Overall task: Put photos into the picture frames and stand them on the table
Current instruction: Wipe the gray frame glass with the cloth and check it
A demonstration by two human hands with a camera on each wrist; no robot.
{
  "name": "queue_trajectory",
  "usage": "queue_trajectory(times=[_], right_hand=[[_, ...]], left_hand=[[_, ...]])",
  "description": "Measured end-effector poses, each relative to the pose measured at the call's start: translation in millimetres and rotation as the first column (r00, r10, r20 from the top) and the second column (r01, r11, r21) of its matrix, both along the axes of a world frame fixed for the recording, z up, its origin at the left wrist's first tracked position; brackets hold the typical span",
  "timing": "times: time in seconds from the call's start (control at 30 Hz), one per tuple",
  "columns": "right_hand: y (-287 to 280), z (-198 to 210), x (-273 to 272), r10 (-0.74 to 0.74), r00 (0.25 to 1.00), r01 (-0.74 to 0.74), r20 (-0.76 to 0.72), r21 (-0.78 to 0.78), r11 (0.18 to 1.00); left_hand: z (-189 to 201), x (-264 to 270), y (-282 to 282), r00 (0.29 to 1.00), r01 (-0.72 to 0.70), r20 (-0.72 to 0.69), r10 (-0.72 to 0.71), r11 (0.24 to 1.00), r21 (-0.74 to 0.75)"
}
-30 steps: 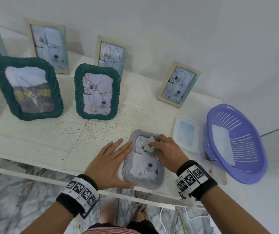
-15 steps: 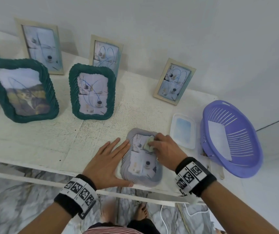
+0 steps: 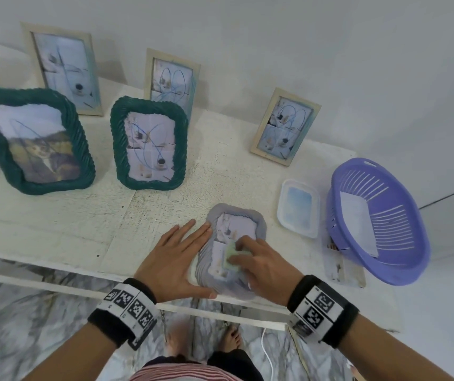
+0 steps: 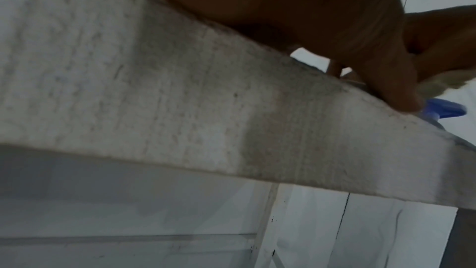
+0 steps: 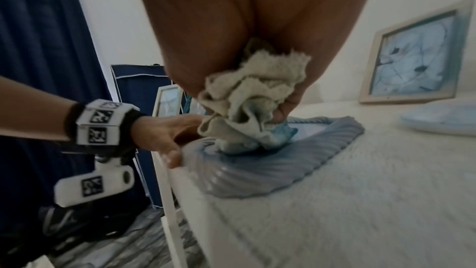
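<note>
Seven picture frames (image 3: 232, 248) — one basket (image 3: 379, 221), one tray (image 3: 298, 208), one cloth (image 3: 232, 259)

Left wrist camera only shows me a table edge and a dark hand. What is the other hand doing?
Observer: The right hand grips a scrunched cloth and presses it on the glass of a blue-grey frame that lies flat on the table.
Operator: Is the left hand helping?
Observer: Yes. The left hand lies flat, fingers straight, against that frame's left side.
Operator: Are any frames standing up?
Observer: Yes. A green frame stands further back with a photo in it.
</note>
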State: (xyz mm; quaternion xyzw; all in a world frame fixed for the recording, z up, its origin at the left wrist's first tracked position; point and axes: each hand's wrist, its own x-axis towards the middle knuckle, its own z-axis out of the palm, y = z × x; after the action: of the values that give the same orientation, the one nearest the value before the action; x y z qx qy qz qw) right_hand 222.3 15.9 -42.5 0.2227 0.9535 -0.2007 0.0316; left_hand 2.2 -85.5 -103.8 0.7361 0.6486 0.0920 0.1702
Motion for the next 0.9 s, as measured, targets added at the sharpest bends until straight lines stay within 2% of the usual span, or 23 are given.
queue_trajectory(times=[0.07,0.17,0.3,0.4,0.47,0.53,0.63,0.7,0.77,0.83,0.9], right_hand=[[-8,4,13,0.055,0.998,-0.054,0.017,-0.064,0.996],[2,10,22,0.092,0.994,-0.091,0.064,-0.019,0.996],[20,4,4,-0.059,0.998,0.057,0.022,0.086,0.995],[5,1,-3,-0.055,0.999,0.055,-0.002,0.005,0.998],[-6,2,8,-0.015,1.000,0.016,0.004,-0.081,0.997],[-7,7,22,0.024,0.999,-0.020,0.039,-0.104,0.994],[9,8,28,0.028,0.996,-0.028,0.088,-0.003,1.000],[21,5,20,-0.057,0.996,0.052,0.068,0.065,0.997],[34,5,14,-0.207,0.978,0.209,-0.035,0.069,0.975],[49,14,12,-0.367,0.918,0.371,-0.148,0.002,0.929],[62,28,11,-0.518,0.828,0.516,-0.214,-0.071,0.854]], left_hand=[[1,0,0,1.000,-0.001,0.005,0.001,1.000,-0.015],[1,1,0,1.000,-0.002,-0.001,0.002,1.000,-0.015],[2,2,0,1.000,-0.007,-0.011,0.007,0.999,-0.031],[2,0,0,1.000,-0.010,-0.016,0.010,0.999,-0.033],[3,0,1,1.000,-0.009,-0.012,0.009,0.999,-0.037],[3,1,0,1.000,-0.008,-0.005,0.008,1.000,-0.031],[3,2,0,1.000,-0.010,0.007,0.010,1.000,-0.030],[3,2,-1,1.000,-0.010,-0.017,0.010,0.999,-0.035],[2,2,0,1.000,-0.014,-0.006,0.014,1.000,-0.027],[2,2,0,1.000,-0.015,0.007,0.016,1.000,-0.026],[1,2,0,1.000,-0.016,0.003,0.016,1.000,-0.027]])
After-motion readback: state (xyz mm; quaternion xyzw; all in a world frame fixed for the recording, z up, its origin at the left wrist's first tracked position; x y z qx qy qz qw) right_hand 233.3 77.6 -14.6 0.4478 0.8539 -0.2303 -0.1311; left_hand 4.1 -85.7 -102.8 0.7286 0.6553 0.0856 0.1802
